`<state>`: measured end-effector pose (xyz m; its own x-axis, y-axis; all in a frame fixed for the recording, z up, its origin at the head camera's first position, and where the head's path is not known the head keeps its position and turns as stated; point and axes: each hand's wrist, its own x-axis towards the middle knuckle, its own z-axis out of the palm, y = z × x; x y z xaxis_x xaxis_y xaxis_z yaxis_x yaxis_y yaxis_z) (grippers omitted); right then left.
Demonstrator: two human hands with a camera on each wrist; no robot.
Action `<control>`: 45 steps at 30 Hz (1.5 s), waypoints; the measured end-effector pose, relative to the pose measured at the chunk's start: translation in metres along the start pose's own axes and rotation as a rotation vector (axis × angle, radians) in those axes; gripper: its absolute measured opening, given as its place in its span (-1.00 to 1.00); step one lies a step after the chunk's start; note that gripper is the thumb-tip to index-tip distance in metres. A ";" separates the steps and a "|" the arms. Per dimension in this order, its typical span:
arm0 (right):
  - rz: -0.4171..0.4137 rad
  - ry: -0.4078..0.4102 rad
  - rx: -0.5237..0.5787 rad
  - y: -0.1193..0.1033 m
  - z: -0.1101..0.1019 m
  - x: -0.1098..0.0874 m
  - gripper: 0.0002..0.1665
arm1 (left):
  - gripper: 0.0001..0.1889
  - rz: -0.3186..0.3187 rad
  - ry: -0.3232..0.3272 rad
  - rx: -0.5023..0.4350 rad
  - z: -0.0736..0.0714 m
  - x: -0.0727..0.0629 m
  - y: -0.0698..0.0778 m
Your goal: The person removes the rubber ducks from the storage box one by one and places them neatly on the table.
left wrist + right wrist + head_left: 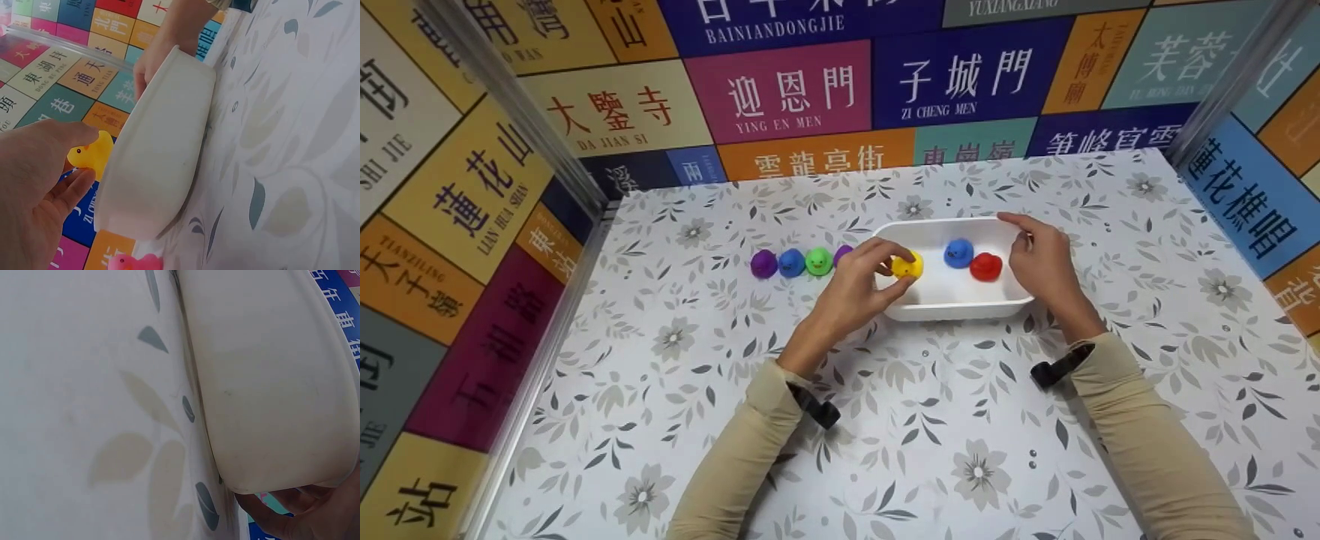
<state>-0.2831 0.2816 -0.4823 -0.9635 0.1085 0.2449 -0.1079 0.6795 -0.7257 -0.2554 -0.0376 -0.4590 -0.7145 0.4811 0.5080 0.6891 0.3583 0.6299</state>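
The yellow duck [907,265] sits pinched in the left hand [855,289] fingers, just over the white tub [952,304] at its left end. The right hand [1044,262] grips the tub's right rim, steadying it. A gentle pinch and a level tub should keep the blue duck [958,253] and red duck [985,266] undisturbed; more ducks [791,262] line the surface [922,435].

7 ducks [907,265] approx., 1 tub [952,306]
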 end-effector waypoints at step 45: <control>0.000 0.006 -0.002 -0.001 0.000 0.000 -0.34 | -0.76 -0.150 0.088 0.109 -0.054 -0.038 -0.033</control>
<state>-0.2831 0.2808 -0.4814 -0.9619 0.1128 0.2489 -0.1077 0.6807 -0.7246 -0.2573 -0.1110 -0.4674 -0.8145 0.3460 0.4656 0.5799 0.5074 0.6374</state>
